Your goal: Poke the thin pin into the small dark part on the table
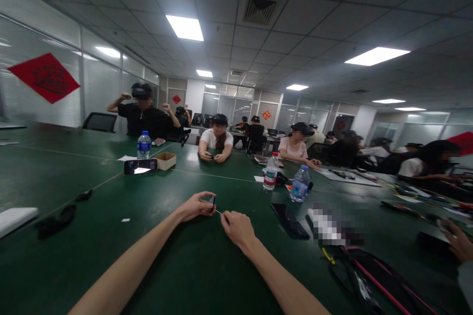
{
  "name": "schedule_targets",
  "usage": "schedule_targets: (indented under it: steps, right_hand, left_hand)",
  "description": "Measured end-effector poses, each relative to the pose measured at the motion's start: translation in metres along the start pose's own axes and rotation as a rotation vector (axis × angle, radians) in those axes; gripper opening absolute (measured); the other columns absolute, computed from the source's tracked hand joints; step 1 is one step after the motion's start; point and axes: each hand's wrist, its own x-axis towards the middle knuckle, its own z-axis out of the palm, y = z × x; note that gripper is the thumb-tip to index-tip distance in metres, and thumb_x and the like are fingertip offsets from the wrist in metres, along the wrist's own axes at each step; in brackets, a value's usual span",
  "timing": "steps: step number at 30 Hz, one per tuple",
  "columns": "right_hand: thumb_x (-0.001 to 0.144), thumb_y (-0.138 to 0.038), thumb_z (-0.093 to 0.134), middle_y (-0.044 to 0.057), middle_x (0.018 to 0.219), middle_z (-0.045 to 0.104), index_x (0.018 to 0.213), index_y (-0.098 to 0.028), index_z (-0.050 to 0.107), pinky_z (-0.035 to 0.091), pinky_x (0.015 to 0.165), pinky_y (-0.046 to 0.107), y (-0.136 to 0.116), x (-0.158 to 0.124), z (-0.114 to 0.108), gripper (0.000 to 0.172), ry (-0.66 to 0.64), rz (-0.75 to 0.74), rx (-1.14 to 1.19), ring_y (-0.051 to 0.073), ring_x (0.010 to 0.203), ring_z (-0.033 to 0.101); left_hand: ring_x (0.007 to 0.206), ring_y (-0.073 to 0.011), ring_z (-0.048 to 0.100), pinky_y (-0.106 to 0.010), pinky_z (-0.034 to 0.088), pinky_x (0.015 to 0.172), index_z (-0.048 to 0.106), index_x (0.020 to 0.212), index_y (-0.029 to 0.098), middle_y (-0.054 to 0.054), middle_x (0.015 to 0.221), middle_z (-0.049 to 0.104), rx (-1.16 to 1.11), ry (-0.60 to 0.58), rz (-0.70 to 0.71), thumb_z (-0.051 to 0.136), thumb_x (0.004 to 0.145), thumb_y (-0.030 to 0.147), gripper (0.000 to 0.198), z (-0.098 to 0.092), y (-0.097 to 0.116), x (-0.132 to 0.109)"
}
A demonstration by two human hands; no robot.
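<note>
A green table carried a red-capped bottle and two blue-capped bottles; their fill levels could not be told. The left hand and right hand were near each other, and beyond them stood an open-topped box, contents hidden. The left hand pinched a small dark object, ahead and left of the right hand, whose fingers gripped a thin pale rod, its long axis slanting toward that object.

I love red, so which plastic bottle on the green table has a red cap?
The clear, red-capped plastic bottle, middle of three. The left clear, blue-capped bottle and right clear, blue-capped bottle have no red caps.
</note>
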Motion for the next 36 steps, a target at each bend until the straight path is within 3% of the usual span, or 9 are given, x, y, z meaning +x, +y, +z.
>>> schedule_targets:
  steps: [7,26,36]
  right_hand:
    - [0.095,-0.043,0.023,0.005,0.084,0.064,0.090,-0.021,0.061,0.040,0.056,0.019,-0.004,-0.003,-0.004,0.044,-0.010,0.031,-0.023,0.011,0.065,0.060]
    - [0.095,-0.041,0.023,0.006,0.087,0.064,0.093,-0.022,0.060,0.041,0.055,0.020,-0.010,-0.003,-0.007,0.042,-0.013,0.066,-0.054,0.011,0.065,0.061]
    - [0.095,-0.041,0.023,0.007,0.087,0.064,0.094,-0.021,0.060,0.042,0.057,0.021,-0.011,-0.003,-0.007,0.042,-0.025,0.083,-0.031,0.012,0.067,0.061]
  left_hand:
    - [0.080,-0.0199,0.065,-0.029,0.053,0.070,0.047,0.121,0.014,-0.011,0.088,0.062,0.055,-0.025,-0.017,0.074,0.068,0.020,0.060,-0.003,-0.002,0.002]
    - [0.070,-0.0151,0.064,-0.025,0.053,0.067,0.043,0.124,0.012,-0.009,0.080,0.063,0.070,-0.005,-0.039,0.072,0.070,0.020,0.063,-0.004,-0.004,0.005]
    - [0.074,-0.0168,0.066,-0.026,0.053,0.069,0.045,0.120,0.013,-0.008,0.082,0.062,0.043,0.020,-0.021,0.074,0.068,0.018,0.060,-0.003,-0.003,0.005]
